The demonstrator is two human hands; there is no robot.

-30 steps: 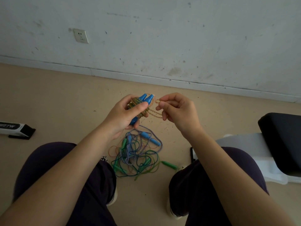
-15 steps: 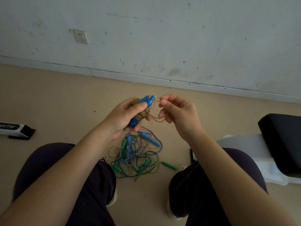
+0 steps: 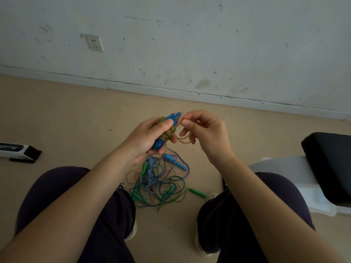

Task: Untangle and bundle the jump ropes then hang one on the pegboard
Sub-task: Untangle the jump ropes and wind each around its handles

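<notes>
From the head view, the left hand [image 3: 147,138] is reaching in from the lower left, fingers curling round a pair of blue handles [image 3: 164,132] held side by side, thumb pressing across the beaded cord [image 3: 169,132] that is wound around them. The handles are tilting up to the right, their tips showing above the thumb and their butt ends poking out below the palm. The right hand [image 3: 206,133] is coming in from the lower right, thumb and forefinger pinching the loose end of the same cord just beside the handle tips, while a slack loop [image 3: 183,138] is hanging under its curled fingers.

On the floor [image 3: 76,114] between the knees, a tangle of other jump ropes [image 3: 161,179] is lying: green, striped and thin orange cords with blue and green handles. How many ropes are in it is hard to tell. The left palm is hiding the middle of the held handles, and both forearms are running out of the picture's lower edge.
</notes>
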